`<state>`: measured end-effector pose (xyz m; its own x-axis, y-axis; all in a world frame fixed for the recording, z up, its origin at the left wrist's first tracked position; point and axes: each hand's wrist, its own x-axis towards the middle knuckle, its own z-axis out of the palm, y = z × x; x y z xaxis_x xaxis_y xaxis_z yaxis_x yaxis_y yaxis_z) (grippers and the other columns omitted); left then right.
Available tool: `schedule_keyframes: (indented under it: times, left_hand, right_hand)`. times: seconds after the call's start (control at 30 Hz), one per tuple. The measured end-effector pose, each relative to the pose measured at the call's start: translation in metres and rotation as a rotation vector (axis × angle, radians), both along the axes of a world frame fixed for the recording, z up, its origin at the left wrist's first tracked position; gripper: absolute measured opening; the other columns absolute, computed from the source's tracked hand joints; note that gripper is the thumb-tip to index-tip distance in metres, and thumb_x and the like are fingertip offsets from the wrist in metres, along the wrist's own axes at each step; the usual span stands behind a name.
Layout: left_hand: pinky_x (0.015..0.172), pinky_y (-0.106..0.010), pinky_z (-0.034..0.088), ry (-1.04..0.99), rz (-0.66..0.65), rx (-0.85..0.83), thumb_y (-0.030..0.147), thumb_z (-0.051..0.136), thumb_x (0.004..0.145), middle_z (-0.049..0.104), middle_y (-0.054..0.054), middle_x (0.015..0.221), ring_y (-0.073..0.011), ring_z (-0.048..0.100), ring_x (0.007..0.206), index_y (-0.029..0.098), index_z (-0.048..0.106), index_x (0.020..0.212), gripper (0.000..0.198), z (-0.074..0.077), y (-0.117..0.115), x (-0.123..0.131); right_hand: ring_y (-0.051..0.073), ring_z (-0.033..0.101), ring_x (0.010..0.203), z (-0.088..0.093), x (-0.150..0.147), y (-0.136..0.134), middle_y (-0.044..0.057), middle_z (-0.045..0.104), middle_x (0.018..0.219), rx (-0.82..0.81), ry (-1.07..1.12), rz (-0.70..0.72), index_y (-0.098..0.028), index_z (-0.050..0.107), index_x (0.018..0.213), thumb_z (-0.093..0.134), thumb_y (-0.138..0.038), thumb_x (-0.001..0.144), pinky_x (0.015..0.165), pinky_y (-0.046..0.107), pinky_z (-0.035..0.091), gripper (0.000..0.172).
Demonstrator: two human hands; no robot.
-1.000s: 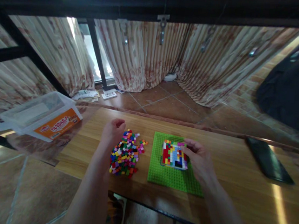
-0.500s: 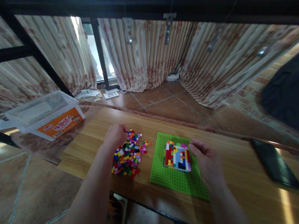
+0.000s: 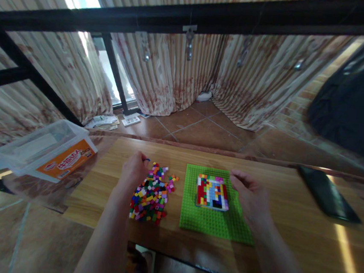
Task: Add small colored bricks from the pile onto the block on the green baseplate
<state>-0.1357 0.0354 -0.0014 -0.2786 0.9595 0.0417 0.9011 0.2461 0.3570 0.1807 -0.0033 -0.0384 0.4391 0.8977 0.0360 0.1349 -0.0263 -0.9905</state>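
A pile of small loose toy bricks (image 3: 150, 198) in many colours lies on the wooden table. At its far left edge is my left hand (image 3: 134, 169), fingers pinched, with a small blue brick (image 3: 148, 160) showing at the fingertips. A green studded baseplate (image 3: 190, 216) lies to the right of the pile. On it sits a flat block of multicoloured bricks (image 3: 212, 193) with a white side. My right hand (image 3: 251, 195) is above the plate's right part, thumb and index finger together near the block's far right corner. What those fingers hold, if anything, is hidden.
A clear plastic box (image 3: 47, 147) with an orange label stands left of the table (image 3: 100, 180). A dark phone-like slab (image 3: 329, 195) lies at the right. A black metal bar (image 3: 225, 22) crosses above the far side, before striped curtains (image 3: 162, 74).
My left hand has drawn slightly left off the pile, and a blue brick now shows at its fingertips. My right hand stays beside the block. The view has shifted a little.
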Motion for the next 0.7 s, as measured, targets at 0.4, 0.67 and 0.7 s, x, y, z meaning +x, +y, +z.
schedule_keyframes:
  times: [0.4, 0.67, 0.7]
  left_hand:
    - [0.081, -0.029, 0.056, -0.896, -0.665, 0.029, 0.021, 0.057, 0.084, 0.074, -0.005, 0.095, -0.0167, 0.070, 0.086, 0.018, 0.065, 0.097, 0.016, 0.002, -0.029, 0.101]
    - [0.080, -0.030, 0.056, -0.934, -0.588, 0.113, 0.022, 0.062, 0.081, 0.076, -0.004, 0.089, -0.0180, 0.071, 0.082, 0.020, 0.071, 0.090, 0.013, 0.005, -0.039, 0.124]
    - [0.080, -0.030, 0.056, -0.943, -0.563, 0.132, 0.022, 0.062, 0.080, 0.076, -0.004, 0.087, -0.0178, 0.070, 0.081, 0.020, 0.072, 0.089, 0.013, 0.003, -0.040, 0.128]
  right_hand:
    - [0.021, 0.064, 0.099, 0.033, -0.030, -0.027, 0.008, 0.071, 0.107, 0.342, -0.556, 0.373, -0.022, 0.066, 0.115, 0.052, -0.029, 0.094, 0.089, 0.038, 0.052, 0.026]
    - [0.022, 0.063, 0.093, 0.034, -0.028, -0.024, 0.006, 0.070, 0.095, 0.317, -0.652, 0.433, -0.025, 0.071, 0.104, 0.050, -0.022, 0.095, 0.084, 0.038, 0.052, 0.023]
    - [0.022, 0.063, 0.092, 0.034, -0.028, -0.024, 0.006, 0.070, 0.094, 0.319, -0.653, 0.419, -0.025, 0.071, 0.103, 0.051, -0.022, 0.094, 0.084, 0.037, 0.052, 0.022]
